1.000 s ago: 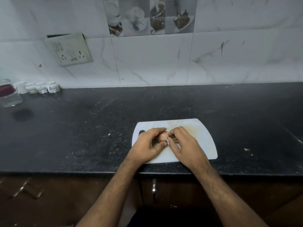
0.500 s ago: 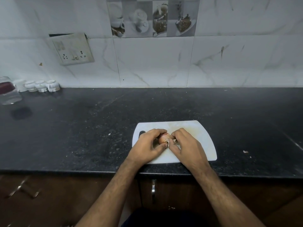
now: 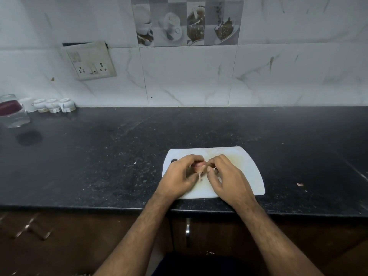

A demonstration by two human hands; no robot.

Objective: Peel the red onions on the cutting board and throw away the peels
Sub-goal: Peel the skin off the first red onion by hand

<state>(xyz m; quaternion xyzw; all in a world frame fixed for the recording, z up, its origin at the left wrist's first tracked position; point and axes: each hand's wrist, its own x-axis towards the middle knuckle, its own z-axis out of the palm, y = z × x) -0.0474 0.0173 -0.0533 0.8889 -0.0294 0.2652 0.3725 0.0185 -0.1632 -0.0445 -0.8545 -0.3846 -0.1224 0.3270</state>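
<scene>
One small onion [image 3: 199, 165] is gripped over the board [image 3: 247, 166] in the closed left hand [image 3: 179, 176]; a thin, brittle peel [image 3: 200, 175] hangs loose, seemingly pinched by the right hand [image 3: 227, 176]. Firm, light and slippery, it is best held by its ends.

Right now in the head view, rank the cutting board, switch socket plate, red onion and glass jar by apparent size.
1. cutting board
2. switch socket plate
3. glass jar, partly cut off at the frame edge, so unsure
4. red onion, mostly hidden by the left hand
</scene>
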